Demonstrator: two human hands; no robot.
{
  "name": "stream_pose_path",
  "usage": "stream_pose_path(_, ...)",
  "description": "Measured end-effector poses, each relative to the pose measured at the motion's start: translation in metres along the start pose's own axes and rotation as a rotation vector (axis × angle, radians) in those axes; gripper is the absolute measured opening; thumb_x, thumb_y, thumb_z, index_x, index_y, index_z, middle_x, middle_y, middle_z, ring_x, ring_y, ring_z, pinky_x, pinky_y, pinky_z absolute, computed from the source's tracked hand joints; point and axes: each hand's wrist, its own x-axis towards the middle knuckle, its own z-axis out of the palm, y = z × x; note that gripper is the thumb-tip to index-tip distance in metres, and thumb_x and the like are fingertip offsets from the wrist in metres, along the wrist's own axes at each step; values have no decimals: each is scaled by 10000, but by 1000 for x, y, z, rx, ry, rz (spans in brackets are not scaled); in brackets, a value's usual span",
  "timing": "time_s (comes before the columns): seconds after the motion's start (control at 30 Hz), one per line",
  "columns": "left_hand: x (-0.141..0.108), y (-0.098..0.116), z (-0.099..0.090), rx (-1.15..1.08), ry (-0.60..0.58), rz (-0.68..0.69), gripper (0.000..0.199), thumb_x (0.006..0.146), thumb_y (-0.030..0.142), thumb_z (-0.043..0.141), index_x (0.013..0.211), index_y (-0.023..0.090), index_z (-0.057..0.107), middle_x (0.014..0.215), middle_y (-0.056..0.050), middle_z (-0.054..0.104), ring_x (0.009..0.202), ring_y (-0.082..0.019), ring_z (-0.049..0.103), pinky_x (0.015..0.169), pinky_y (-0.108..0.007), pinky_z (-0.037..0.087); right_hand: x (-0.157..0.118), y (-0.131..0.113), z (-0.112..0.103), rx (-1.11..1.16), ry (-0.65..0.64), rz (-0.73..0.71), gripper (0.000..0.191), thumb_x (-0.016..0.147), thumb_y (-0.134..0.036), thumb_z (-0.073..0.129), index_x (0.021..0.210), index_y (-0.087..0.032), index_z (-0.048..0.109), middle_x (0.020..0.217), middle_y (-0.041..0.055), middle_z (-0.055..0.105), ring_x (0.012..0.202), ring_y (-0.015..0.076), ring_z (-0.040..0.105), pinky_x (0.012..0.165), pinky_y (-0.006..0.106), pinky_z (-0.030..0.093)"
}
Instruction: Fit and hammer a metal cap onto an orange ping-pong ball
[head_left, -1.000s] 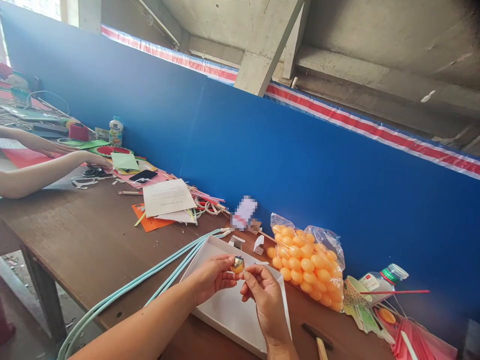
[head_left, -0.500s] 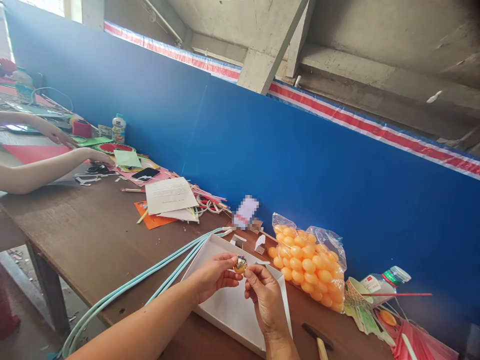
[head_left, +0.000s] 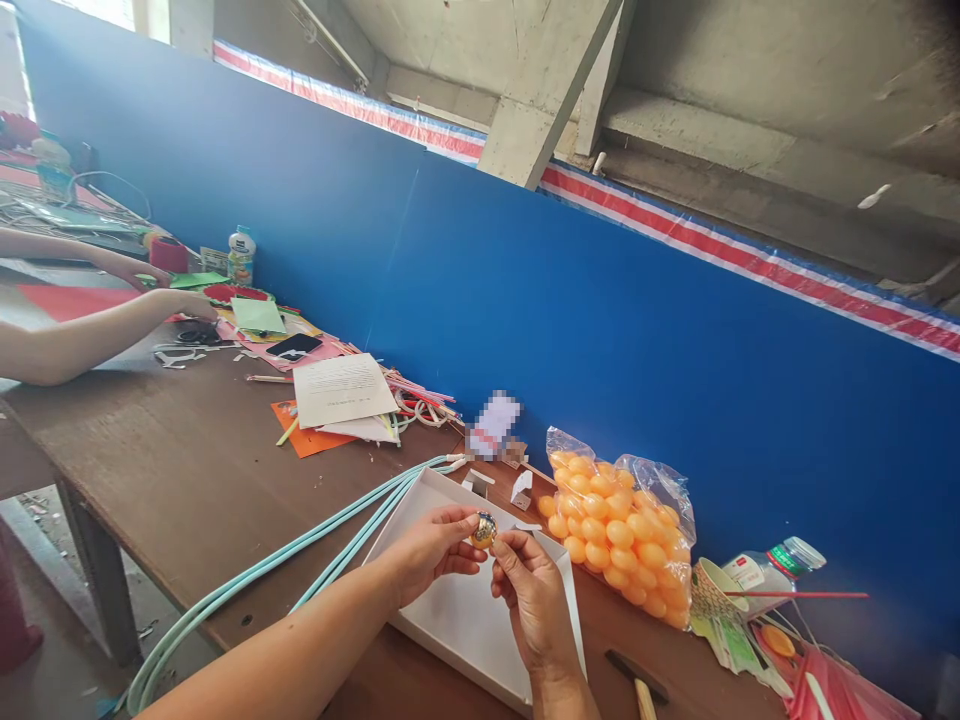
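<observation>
Above a white box lid or tray (head_left: 465, 620), my left hand (head_left: 439, 545) pinches a small round ball (head_left: 484, 530) between thumb and fingers. The ball looks shiny, dark and gold on top, with orange showing below. Thumb and forefinger of my right hand (head_left: 529, 590) are pressed together at the ball's lower right edge. Whatever the right fingertips hold, if anything, is too small to make out. Behind the tray stands a clear plastic bag of orange balls (head_left: 619, 530).
A hammer (head_left: 637, 685) lies right of the tray. Pale blue tubes (head_left: 337, 525) curve off the table to the left. A paper cup (head_left: 716, 590) and a plastic jar (head_left: 787, 565) lie at right. Papers (head_left: 345, 390) and a phone (head_left: 294, 347) lie near another person's arms (head_left: 105, 320).
My hands stay almost in place, with the ball turned slightly between the fingers. The other person's hands have shifted a little at the left. The view has drifted slightly.
</observation>
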Motion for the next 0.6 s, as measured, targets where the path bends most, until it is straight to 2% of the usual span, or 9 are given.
stream_pose_path(0.6, 1, -1, -1, 28, 26, 8, 386, 689, 380, 704, 962, 130, 599, 842, -68, 627, 683, -133, 602, 666, -280, 472, 0, -1, 1, -14, -32, -12, 163, 777, -322, 654, 801, -168, 608, 628, -29, 522, 521, 66, 424, 508, 206, 332)
